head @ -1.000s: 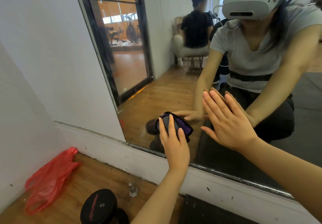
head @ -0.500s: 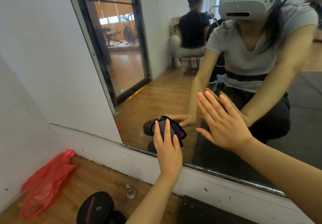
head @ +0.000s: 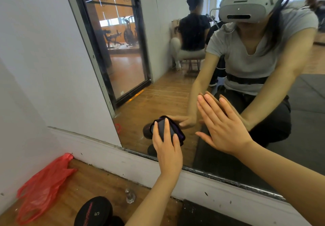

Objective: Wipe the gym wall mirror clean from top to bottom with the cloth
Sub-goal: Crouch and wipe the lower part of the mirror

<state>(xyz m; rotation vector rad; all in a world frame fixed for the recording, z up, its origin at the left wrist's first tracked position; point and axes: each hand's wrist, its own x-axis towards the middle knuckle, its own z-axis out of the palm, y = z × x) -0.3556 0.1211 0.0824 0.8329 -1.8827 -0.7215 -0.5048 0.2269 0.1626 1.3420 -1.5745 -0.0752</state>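
Fingers (head: 166, 129) of the left hand (head: 168, 152) lie straight over the folded dark purple cloth (head: 173, 130), pressing it flat on the large frameless wall mirror (head: 158, 94) just above its bottom edge, near the lower left corner. Right hand (head: 223, 129) rests open-palmed on the glass beside it (looks like bracing). Judging by how low the cloth sits, the top-to-bottom pass seems close to done here, only the last strip left; streaks too faint to judge.

head-worn view, close, facing mirror (head: 175, 92)
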